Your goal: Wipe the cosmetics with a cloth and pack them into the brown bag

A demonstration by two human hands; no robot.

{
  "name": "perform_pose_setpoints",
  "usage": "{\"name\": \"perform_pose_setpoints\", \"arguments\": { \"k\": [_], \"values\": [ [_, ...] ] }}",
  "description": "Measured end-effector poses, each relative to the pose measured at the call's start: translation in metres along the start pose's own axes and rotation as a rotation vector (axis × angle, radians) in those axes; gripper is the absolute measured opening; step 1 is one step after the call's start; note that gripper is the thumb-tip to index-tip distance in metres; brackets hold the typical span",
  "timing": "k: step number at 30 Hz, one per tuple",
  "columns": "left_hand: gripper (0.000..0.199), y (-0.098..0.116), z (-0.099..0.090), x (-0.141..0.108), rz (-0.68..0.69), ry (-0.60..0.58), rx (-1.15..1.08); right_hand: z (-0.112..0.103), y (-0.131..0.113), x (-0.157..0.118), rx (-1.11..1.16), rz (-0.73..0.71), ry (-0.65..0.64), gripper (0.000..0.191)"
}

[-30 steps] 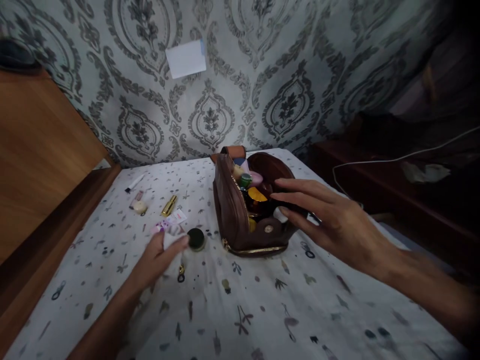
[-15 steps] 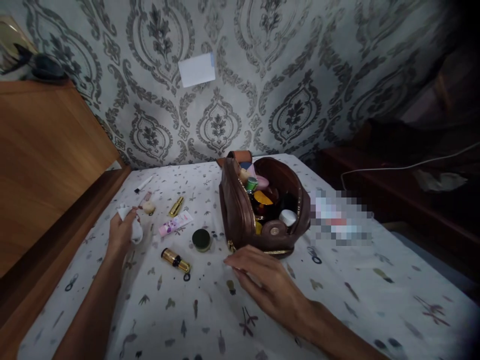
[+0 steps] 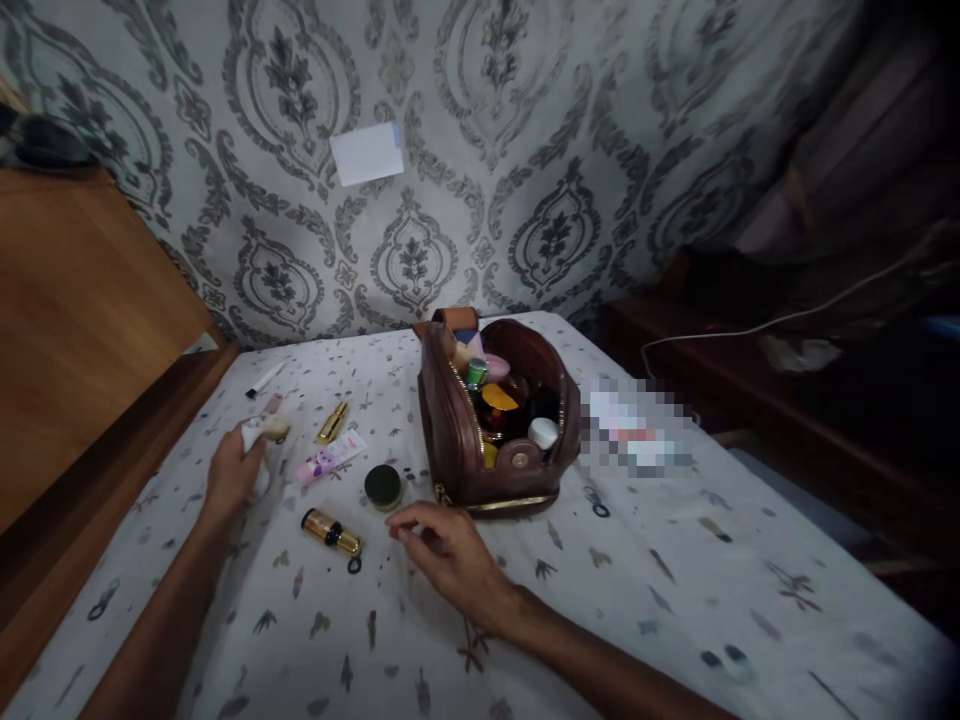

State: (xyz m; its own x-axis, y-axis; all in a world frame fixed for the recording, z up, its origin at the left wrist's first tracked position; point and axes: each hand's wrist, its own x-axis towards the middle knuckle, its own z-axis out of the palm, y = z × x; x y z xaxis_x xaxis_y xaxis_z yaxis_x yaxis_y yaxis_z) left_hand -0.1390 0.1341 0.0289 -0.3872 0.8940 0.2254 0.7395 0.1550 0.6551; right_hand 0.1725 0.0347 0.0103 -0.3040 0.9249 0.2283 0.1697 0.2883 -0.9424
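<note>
My left hand (image 3: pixel 231 472) is closed around a crumpled white cloth or tissue (image 3: pixel 255 435), at the left of the table. Just beyond it lie a small beige item (image 3: pixel 277 428) and a white-handled brush (image 3: pixel 266 380). My right hand (image 3: pixel 450 555) hovers by a dark green round jar (image 3: pixel 383 487), thumb and fingers apart, nothing held. An open brown cosmetic bag (image 3: pixel 457 430) stands behind that hand, filled with several items, among them a green-capped bottle (image 3: pixel 476 373) and a white-lidded one (image 3: pixel 543 433).
A gold tube (image 3: pixel 333 423), a pink-and-white squeeze tube (image 3: pixel 330 457) and a black-and-gold bottle (image 3: pixel 331 532) lie between my hands. Right of the bag is a blurred-out packet (image 3: pixel 637 428). A wooden cabinet (image 3: pixel 90 300) borders the table's left; patterned wallpaper (image 3: pixel 420 240) rises behind.
My right hand has moved left from the bag's front toward the green jar. My left hand still grips the white cloth, near the beige item. The view has shifted slightly right.
</note>
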Motion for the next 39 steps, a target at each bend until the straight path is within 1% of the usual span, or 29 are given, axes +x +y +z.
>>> {"name": "perform_pose_setpoints", "arguments": {
  "k": [2,5,8,11,14,17,19,22,24,26,27,28,30,32,34,37,39],
  "values": [
    [0.051,0.006,-0.004,0.004,0.041,-0.054,0.165,0.001,0.008,-0.003,0.023,0.019,0.041,0.021],
    [0.059,0.016,-0.004,0.009,0.06,-0.124,0.362,0.002,0.014,-0.008,0.062,0.058,0.051,0.021],
    [0.067,0.023,0.002,0.013,0.066,-0.157,0.487,0.0,0.014,-0.011,0.084,0.075,0.031,0.021],
    [0.069,0.025,0.009,0.015,0.084,-0.182,0.561,0.0,0.013,-0.012,0.072,0.078,0.03,0.022],
    [0.069,0.025,0.011,0.015,0.111,-0.188,0.58,0.002,0.014,-0.012,0.075,0.081,0.032,0.024],
    [0.068,0.024,0.007,0.015,0.115,-0.16,0.544,0.006,0.017,-0.012,0.085,0.083,0.044,0.023],
    [0.067,0.024,0.004,0.015,0.118,-0.128,0.478,0.008,0.019,-0.011,0.099,0.09,0.055,0.022],
    [0.061,0.027,0.001,0.011,0.144,-0.102,0.316,0.008,0.021,-0.011,0.121,0.126,0.057,0.021],
    [0.06,0.034,0.001,0.002,0.174,-0.098,0.201,0.007,0.021,-0.011,0.134,0.136,0.047,0.021],
    [0.063,0.046,0.001,-0.016,0.187,-0.128,0.064,0.005,0.021,-0.011,0.17,0.138,0.034,0.023],
    [0.065,0.054,0.0,-0.028,0.175,-0.16,-0.028,0.004,0.021,-0.011,0.206,0.145,0.018,0.026],
    [0.067,0.063,0.0,-0.041,0.164,-0.226,-0.116,0.003,0.021,-0.011,0.257,0.158,-0.003,0.031],
    [0.062,0.081,0.0,-0.069,0.192,-0.32,-0.223,0.002,0.018,-0.01,0.401,0.192,-0.053,0.047],
    [0.053,0.095,0.001,-0.095,0.303,-0.38,-0.248,-0.001,0.014,-0.008,0.564,0.212,-0.105,0.064],
    [0.045,0.102,0.005,-0.115,0.422,-0.401,-0.217,-0.003,0.009,-0.007,0.695,0.209,-0.14,0.069],
    [0.038,0.1,0.014,-0.131,0.617,-0.432,-0.128,-0.006,0.004,-0.006,0.811,0.199,-0.153,0.06],
    [0.036,0.093,0.019,-0.136,0.746,-0.413,-0.094,-0.007,0.003,-0.006,0.863,0.209,-0.137,0.055]
  ]
}}
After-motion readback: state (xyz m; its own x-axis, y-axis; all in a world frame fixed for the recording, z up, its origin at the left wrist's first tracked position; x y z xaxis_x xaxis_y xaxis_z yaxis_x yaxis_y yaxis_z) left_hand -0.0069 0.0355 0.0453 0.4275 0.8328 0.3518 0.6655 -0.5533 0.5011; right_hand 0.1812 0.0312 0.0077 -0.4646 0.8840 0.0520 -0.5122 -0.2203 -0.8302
